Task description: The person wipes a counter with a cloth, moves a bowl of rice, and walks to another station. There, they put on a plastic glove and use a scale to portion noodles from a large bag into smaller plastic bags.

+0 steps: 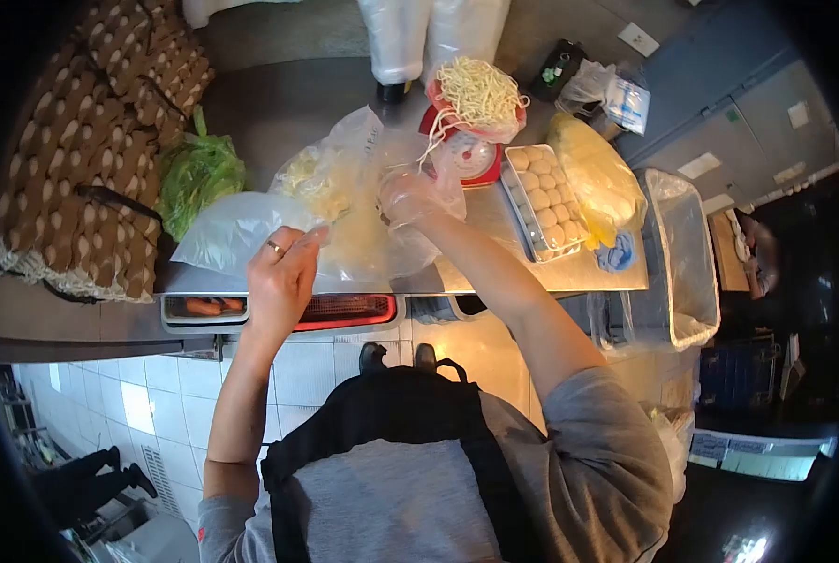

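Note:
A clear plastic bag [349, 239] with pale noodles [316, 192] in it lies on the steel counter. My left hand [283, 277] is closed, thumb and fingers pinching the bag's near edge. Thin plastic film partly covers my right hand [408, 199], whose curled fingers grip the bag's right side; the fingertips are blurred behind the film. Just beyond that hand stands a red dial scale [473, 159]. A heap of noodles [480, 94] sits on top of it in a reddish plastic bag, with some strands hanging down.
Stacked egg trays [72, 178] and a green bag [201, 183] are at the left. Right of the scale are a tray of eggs [546, 197] and a yellow bag [597, 178]. A lined bin [682, 263] stands past the counter's right end. Another person's legs [77, 479] show lower left.

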`<state>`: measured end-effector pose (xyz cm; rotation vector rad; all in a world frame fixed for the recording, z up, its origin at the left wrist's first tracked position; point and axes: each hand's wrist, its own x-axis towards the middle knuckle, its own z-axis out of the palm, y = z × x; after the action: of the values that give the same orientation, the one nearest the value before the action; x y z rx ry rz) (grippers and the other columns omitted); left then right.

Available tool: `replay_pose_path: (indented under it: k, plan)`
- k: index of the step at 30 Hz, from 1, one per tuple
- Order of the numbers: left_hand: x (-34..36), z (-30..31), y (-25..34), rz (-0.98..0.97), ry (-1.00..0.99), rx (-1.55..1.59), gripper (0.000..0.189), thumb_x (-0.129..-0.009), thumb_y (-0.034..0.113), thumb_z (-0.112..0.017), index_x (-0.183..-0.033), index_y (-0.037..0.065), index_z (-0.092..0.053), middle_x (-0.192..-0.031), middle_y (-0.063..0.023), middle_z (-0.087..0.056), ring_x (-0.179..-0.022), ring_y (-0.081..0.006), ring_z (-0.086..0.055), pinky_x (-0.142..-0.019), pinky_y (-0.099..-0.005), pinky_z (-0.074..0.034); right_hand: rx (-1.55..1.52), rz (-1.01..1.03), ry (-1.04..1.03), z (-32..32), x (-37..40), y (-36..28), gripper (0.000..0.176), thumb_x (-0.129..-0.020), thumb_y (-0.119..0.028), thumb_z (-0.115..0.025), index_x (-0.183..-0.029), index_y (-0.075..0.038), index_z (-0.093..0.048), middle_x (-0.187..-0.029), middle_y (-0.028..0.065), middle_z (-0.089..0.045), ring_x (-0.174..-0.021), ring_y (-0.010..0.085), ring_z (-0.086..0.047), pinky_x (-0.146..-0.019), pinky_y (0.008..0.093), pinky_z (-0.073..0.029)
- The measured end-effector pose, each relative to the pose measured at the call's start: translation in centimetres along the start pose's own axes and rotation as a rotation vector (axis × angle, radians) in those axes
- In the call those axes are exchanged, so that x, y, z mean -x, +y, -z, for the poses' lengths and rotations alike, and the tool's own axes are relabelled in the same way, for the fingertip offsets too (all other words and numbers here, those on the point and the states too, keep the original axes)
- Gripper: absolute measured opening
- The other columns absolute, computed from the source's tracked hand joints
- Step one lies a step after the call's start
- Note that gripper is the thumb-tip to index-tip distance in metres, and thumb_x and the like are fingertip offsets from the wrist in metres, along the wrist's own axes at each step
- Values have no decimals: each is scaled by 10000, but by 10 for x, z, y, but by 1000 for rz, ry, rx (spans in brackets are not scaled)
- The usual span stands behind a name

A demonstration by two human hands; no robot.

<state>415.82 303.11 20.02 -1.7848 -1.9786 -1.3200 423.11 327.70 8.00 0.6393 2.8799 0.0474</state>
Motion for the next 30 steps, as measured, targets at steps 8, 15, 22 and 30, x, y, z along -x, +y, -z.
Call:
replay_pose_path:
  k: [8,15,22,30]
  plan:
    - [-1,-24,-3,69,-126,21,255,-739,-28,-573,-992,-3,-597,-676,-117,-509,-555,-231,-510,-497,-302,-406,-1501,-148,289,75,42,9,221,-804,-244,-527,-939,-89,-610,-930,76,-612,-770,226,-592,-681,336,-472]
    - [-30,-88,-12,376,-121,-48,268,-680,92,-687,-909,-19,-604,-572,-111,-496,-508,-246,-498,-490,-310,-392,-2062,532,273,40,-9,-10,109,-835,-193,-525,-889,-100,-544,-796,15,-555,-709,164,-566,-592,282,-453]
    - [-34,-108,-50,227,-181,-190,196,-650,113,-697,-785,-5,-617,-565,-122,-513,-515,-247,-513,-528,-345,-420,-1094,92,939,85,14,5,128,-860,-177,-442,-795,-88,-509,-725,19,-509,-607,156,-501,-541,277,-414]
    - [-14,-67,-30,224,-237,-234,353,-689,71,-648,-1034,41,-581,-687,-107,-501,-604,-235,-508,-565,-338,-408,-2250,214,602,184,27,106,105,-809,-177,-504,-799,-100,-574,-724,44,-534,-643,181,-516,-569,311,-430]
